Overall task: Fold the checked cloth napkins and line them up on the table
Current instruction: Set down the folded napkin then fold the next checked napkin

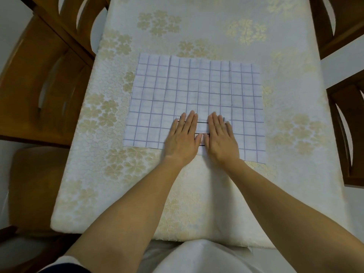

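One white napkin with a blue check (197, 89) lies spread flat in the middle of the table, with faint crease lines running across it. My left hand (183, 138) and my right hand (220, 138) lie side by side, palms down, on its near edge at the centre. All fingers are straight and pressed flat on the cloth, thumbs almost touching. Between and under the hands some darker black grid lines show, as if another checked piece lies there; I cannot tell what it is.
The table (197, 203) wears a cream cloth with gold flower clusters. Wooden chairs stand at the left (45, 85) and at the right (346, 119). A cushioned seat (33, 186) sits at the near left.
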The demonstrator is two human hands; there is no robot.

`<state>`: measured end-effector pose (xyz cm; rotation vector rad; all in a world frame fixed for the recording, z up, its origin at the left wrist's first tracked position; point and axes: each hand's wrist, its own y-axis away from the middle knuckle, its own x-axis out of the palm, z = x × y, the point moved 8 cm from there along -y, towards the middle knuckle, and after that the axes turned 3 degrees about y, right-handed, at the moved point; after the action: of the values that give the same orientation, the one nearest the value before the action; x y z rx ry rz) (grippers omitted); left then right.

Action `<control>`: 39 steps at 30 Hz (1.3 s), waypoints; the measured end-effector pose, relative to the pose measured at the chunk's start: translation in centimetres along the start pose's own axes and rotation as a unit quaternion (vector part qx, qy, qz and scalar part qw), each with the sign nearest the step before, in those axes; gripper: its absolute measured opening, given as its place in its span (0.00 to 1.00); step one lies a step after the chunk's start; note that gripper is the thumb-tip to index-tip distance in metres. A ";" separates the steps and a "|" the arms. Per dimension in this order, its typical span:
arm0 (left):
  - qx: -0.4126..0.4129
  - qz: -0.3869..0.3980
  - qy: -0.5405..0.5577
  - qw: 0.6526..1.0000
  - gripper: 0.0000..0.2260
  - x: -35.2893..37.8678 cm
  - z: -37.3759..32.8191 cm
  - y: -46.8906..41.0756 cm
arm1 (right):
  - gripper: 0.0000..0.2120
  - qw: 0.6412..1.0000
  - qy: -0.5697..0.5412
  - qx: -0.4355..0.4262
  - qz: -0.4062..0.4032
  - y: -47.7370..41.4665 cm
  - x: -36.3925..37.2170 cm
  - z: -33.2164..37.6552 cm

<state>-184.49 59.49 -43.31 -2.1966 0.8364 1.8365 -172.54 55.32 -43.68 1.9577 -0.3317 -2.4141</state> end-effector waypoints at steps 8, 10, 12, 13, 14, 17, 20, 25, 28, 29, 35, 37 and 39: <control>-0.068 0.006 -0.021 0.997 0.34 -0.2 3.0 1.4 | 0.29 0.996 0.066 0.063 0.020 0.3 -0.6 -2.8; -0.068 0.011 -0.012 0.998 0.34 -0.4 3.1 1.6 | 0.30 0.994 0.063 0.085 0.027 0.2 -0.5 -2.9; -0.061 -0.007 0.009 0.998 0.32 -1.1 2.8 1.5 | 0.30 0.994 0.058 0.096 0.014 0.0 -1.0 -2.6; -0.054 -0.033 0.019 0.998 0.31 -1.8 2.4 1.3 | 0.30 0.994 0.053 0.092 -0.006 -0.2 -1.6 -2.0; -0.044 -0.059 0.019 0.997 0.30 -2.4 2.1 1.0 | 0.30 0.996 0.045 0.075 -0.031 -0.5 -2.4 -1.1; -0.003 -0.048 -0.004 0.999 0.32 -2.2 0.7 -0.3 | 0.30 0.998 -0.003 -0.007 -0.057 -1.4 -3.1 2.8; 0.016 -0.003 0.012 1.000 0.35 -0.4 -0.1 -0.8 | 0.29 0.999 -0.025 -0.020 -0.001 -1.5 -0.7 4.1; -0.036 -0.018 -0.009 0.999 0.27 -0.2 1.1 -0.2 | 0.29 1.000 0.001 -0.002 0.011 -0.8 0.5 2.1; -0.066 -0.018 -0.013 0.998 0.27 -0.4 1.9 0.1 | 0.32 0.999 0.013 0.026 0.017 -0.4 0.1 0.2; -0.072 -0.015 -0.012 0.997 0.28 -0.4 2.2 0.3 | 0.33 0.999 0.018 0.038 0.019 -0.1 -0.1 -0.5; -0.087 0.011 -0.030 0.996 0.32 -0.5 4.0 1.0 | 0.33 0.995 0.033 0.086 0.048 1.3 -1.2 -4.1; -0.085 0.001 -0.036 0.996 0.33 -1.1 3.7 0.9 | 0.33 0.993 0.034 0.108 0.037 0.8 -1.6 -4.0; -0.052 -0.032 -0.033 0.998 0.30 -2.2 2.3 0.3 | 0.30 0.997 0.017 0.080 -0.006 -0.3 -2.4 -1.7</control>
<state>-186.81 61.01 -41.76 -2.1826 0.6630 1.9517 -170.30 55.69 -41.71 2.0668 -0.5291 -2.4279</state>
